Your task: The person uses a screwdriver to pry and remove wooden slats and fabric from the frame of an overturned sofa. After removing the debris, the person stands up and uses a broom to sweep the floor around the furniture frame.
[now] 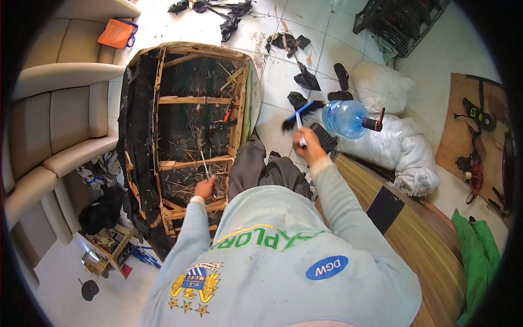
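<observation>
My left hand point(205, 188) is closed around a screwdriver-like tool point(205, 162) with a long thin metal shaft; my fingers hide most of its handle. Its shaft reaches over the upturned sofa frame point(196, 101), whose wooden slats and dark inner cloth are exposed. Wood splinters point(188, 188) lie scattered inside the frame. To the right of the frame, my right hand point(306, 143) grips the white handle of a brush point(298, 116) with a blue head and black bristles. The brush is held up over the tiled floor. A red-handled tool point(229, 110) lies inside the frame near its right rail.
A blue water bottle point(344, 119) and stuffed white sacks point(381, 87) are at the right. Beige sofas point(32, 128) line the left. Black cloth scraps point(306, 78) litter the tiles. A wood-grain panel point(419, 256) stands by my right arm; tools hang on a brown board point(452, 125).
</observation>
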`<action>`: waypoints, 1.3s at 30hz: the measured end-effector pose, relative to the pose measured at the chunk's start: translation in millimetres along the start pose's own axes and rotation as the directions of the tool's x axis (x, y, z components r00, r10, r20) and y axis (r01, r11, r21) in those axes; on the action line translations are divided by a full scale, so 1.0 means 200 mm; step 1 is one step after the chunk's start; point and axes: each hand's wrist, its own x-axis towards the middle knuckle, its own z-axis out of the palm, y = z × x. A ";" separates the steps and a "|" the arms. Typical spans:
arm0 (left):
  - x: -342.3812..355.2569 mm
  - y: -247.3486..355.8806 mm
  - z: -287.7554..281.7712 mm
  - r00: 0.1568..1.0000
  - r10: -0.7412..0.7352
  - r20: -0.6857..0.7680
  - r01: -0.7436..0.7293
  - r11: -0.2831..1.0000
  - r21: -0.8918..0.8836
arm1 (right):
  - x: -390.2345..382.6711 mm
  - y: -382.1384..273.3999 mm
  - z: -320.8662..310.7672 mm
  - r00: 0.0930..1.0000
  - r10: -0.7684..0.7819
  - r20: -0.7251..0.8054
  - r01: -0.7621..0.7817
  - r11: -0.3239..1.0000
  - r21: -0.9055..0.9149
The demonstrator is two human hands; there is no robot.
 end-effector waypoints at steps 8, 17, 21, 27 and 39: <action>0.31 0.41 -0.92 0.919 0.094 -0.384 -0.131 0.989 -0.071 | 0.05 -0.27 0.40 0.969 0.027 0.244 0.010 0.989 -0.148; 0.50 0.46 -0.67 0.987 0.043 -0.158 -0.035 0.998 0.053 | -0.61 -0.70 0.21 0.996 -0.067 -0.053 0.047 0.945 -0.323; 0.38 0.61 -0.40 0.999 -0.014 -0.032 0.021 0.977 0.212 | -0.18 -0.87 0.20 0.976 -0.121 -0.182 0.052 0.938 -0.343; 0.28 1.02 -0.32 0.995 -0.028 -0.091 0.039 0.992 0.118 | 0.73 -1.07 0.78 0.988 -0.155 0.021 0.154 0.946 -0.286; 0.41 1.74 -0.38 0.973 -0.036 -0.230 -0.004 0.986 -0.169 | 0.48 -1.73 1.12 0.944 0.023 0.330 0.150 0.860 -0.488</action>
